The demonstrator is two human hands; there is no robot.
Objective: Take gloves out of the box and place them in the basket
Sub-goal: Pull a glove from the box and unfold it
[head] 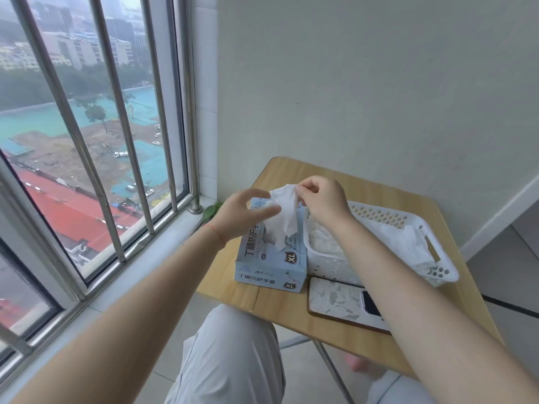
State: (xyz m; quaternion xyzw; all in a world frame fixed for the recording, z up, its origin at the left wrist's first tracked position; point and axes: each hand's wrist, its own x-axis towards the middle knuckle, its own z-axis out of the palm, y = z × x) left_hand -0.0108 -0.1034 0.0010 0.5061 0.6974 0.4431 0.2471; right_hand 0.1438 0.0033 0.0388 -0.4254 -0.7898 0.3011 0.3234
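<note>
Single view: head camera, wide-angle, worn by a seated person, looking forward and down over both forearms. Small wooden table [376, 199] close in at 5 o'clock of centre; barred window [87, 126] at 9 o'clock; plain wall [379, 83] at 1 o'clock.

Both bare arms reach forward; the right hand [323, 201] pinches with curled fingers, the left hand [243, 215] spread beside it.

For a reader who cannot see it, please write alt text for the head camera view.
Two bare hands hold a thin white glove above a light blue cardboard glove box: the right hand pinches its top, and the left hand touches its side. A white perforated plastic basket already holding white gloves stands right of the box on a small wooden table.
</note>
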